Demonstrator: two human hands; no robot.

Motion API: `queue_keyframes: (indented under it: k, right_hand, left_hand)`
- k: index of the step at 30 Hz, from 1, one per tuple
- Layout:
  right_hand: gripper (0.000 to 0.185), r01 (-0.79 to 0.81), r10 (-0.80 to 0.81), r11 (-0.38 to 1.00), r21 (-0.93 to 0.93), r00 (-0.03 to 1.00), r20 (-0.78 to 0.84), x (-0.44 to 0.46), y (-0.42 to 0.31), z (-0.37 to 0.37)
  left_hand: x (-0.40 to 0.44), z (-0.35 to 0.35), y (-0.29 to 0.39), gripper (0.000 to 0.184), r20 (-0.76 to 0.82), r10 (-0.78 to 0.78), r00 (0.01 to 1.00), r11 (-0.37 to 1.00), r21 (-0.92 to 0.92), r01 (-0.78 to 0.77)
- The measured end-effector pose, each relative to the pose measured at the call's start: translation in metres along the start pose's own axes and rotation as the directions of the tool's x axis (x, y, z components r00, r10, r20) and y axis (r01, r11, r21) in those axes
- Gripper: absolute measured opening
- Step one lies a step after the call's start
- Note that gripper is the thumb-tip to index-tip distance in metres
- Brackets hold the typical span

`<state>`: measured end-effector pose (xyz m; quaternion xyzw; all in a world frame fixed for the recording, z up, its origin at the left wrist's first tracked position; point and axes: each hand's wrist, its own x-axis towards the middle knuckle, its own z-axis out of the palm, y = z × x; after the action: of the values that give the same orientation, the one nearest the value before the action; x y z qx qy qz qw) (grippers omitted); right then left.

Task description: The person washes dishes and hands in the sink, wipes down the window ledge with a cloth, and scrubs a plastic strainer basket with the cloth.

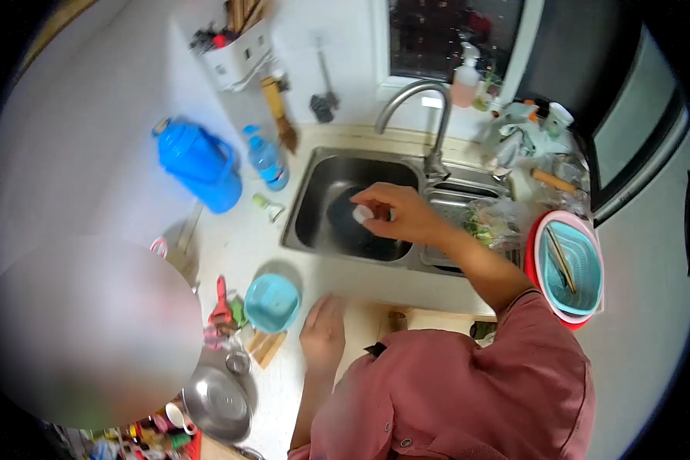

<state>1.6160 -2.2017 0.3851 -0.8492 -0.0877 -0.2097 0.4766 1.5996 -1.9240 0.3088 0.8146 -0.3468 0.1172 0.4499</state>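
Observation:
Above the steel sink basin (314, 211), my right hand (395, 213) pinches a small whitish object (362, 214) between thumb and fingers; what it is cannot be made out. My left hand (323, 333) is over the counter's front edge, blurred, just right of a light-blue bowl (273, 303). Its fingers look extended, and nothing shows in them. The curved faucet (435, 146) stands behind the basin. A plastic bag with green vegetables (489, 222) lies over the smaller right basin, beyond my right forearm.
A blue thermos (201, 165) and a blue pump bottle (267, 159) stand at the back left. Red-handled tools (221, 303) and a metal bowl (216, 402) are at the left. Stacked baskets (583, 241) sit right. A large blurred round shape (92, 330) covers the lower left.

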Motion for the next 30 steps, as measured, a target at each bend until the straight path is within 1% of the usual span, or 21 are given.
queue_keyframes:
  k: [1, 2, 3, 4, 5, 6, 7, 10, 13, 14, 16, 17, 19, 21, 22, 23, 26, 29, 30]
  right_hand:
    - [0.027, -0.06, 0.058, 0.996, -0.065, 0.998, -0.039, -0.006, 0.001, -0.022]
    - [0.026, -0.132, 0.128, 0.988, -0.076, 0.99, -0.058, -0.014, 0.011, -0.048]
    - [0.026, -0.2, 0.193, 0.978, -0.064, 0.975, -0.107, -0.021, 0.023, -0.071]
    - [0.026, -0.254, 0.268, 0.962, 0.101, 0.95, -0.162, -0.028, 0.046, -0.095]
    - [0.027, -0.302, 0.315, 0.949, 0.09, 0.91, -0.269, -0.029, 0.056, -0.117]
    - [0.028, -0.325, 0.335, 0.942, 0.085, 0.888, -0.315, -0.029, 0.071, -0.143]
    - [0.029, -0.415, 0.363, 0.909, -0.044, 0.838, -0.407, -0.025, 0.085, -0.165]
    - [0.04, -0.458, 0.266, 0.875, -0.159, 0.728, -0.632, -0.009, 0.176, -0.221]
    - [0.041, -0.531, 0.139, 0.815, -0.233, 0.57, -0.81, 0.018, 0.233, -0.241]
    - [0.04, -0.565, 0.137, 0.794, -0.224, 0.526, -0.839, 0.027, 0.25, -0.244]
    - [0.037, -0.631, 0.135, 0.75, -0.198, 0.438, -0.889, 0.046, 0.276, -0.244]
    - [0.035, -0.697, 0.208, 0.684, -0.213, 0.467, -0.859, 0.05, 0.272, -0.246]
    - [0.035, -0.764, 0.257, 0.605, -0.223, 0.453, -0.854, 0.056, 0.299, -0.25]
    - [0.036, -0.822, 0.308, 0.521, -0.23, 0.433, -0.847, 0.059, 0.323, -0.254]
    - [0.037, -0.847, 0.338, 0.478, -0.232, 0.421, -0.841, 0.059, 0.323, -0.255]
    - [0.038, -0.87, 0.367, 0.434, -0.235, 0.408, -0.836, 0.059, 0.323, -0.255]
    - [0.042, -0.855, 0.323, 0.434, -0.282, 0.441, -0.838, 0.056, 0.326, -0.253]
    - [0.046, -0.804, 0.227, 0.514, -0.299, 0.464, -0.856, 0.051, 0.336, -0.251]
    - [0.047, -0.793, 0.17, 0.533, -0.296, 0.443, -0.88, 0.049, 0.337, -0.248]
  left_hand:
    - [0.005, 0.007, 0.0, 0.018, 0.017, 0.0, 1.0, 1.0, 0.005, 0.0]
    - [0.011, 0.014, 0.0, 0.018, 0.034, -0.003, 0.999, 1.0, 0.014, 0.002]
    - [0.017, 0.021, 0.0, 0.019, 0.055, 0.038, 0.998, 0.999, 0.018, -0.039]
    - [0.023, 0.029, -0.001, 0.02, 0.078, 0.043, 0.996, 0.999, 0.009, -0.044]
    - [0.029, 0.039, -0.001, 0.02, 0.1, 0.047, 0.994, 0.999, 0.001, -0.047]
    - [0.036, 0.049, -0.001, 0.02, 0.121, 0.048, 0.992, 0.999, -0.008, -0.047]
    - [0.043, 0.06, 0.0, 0.021, 0.109, 0.091, 0.99, 0.996, -0.024, -0.089]
    - [0.066, 0.086, 0.007, 0.021, 0.211, 0.085, 0.974, 0.996, 0.023, -0.091]
    - [0.087, 0.112, 0.014, 0.022, 0.243, 0.088, 0.966, 0.996, -0.005, -0.089]
    - [0.094, 0.119, 0.016, 0.022, 0.248, 0.09, 0.965, 0.996, 0.003, -0.093]
    - [0.105, 0.13, 0.018, 0.021, 0.258, 0.087, 0.962, 0.995, 0.025, -0.097]
    - [0.11, 0.136, 0.017, 0.021, 0.256, 0.077, 0.964, 0.996, 0.027, -0.087]
    - [0.116, 0.145, 0.013, 0.021, 0.254, 0.055, 0.966, 0.997, 0.032, -0.065]
    - [0.121, 0.153, 0.01, 0.021, 0.314, 0.014, 0.949, 0.996, 0.075, -0.04]
    - [0.122, 0.157, 0.009, 0.021, 0.342, -0.007, 0.94, 0.995, 0.094, -0.027]
    - [0.123, 0.16, 0.011, 0.019, 0.376, -0.099, 0.921, 0.995, 0.061, 0.082]
    - [0.127, 0.169, 0.009, 0.019, 0.403, -0.128, 0.906, 0.991, 0.082, 0.104]
    - [0.131, 0.171, 0.007, 0.019, 0.382, -0.071, 0.921, 0.997, 0.057, 0.053]
    - [0.132, 0.171, 0.007, 0.019, 0.378, -0.039, 0.925, 0.998, 0.068, 0.015]
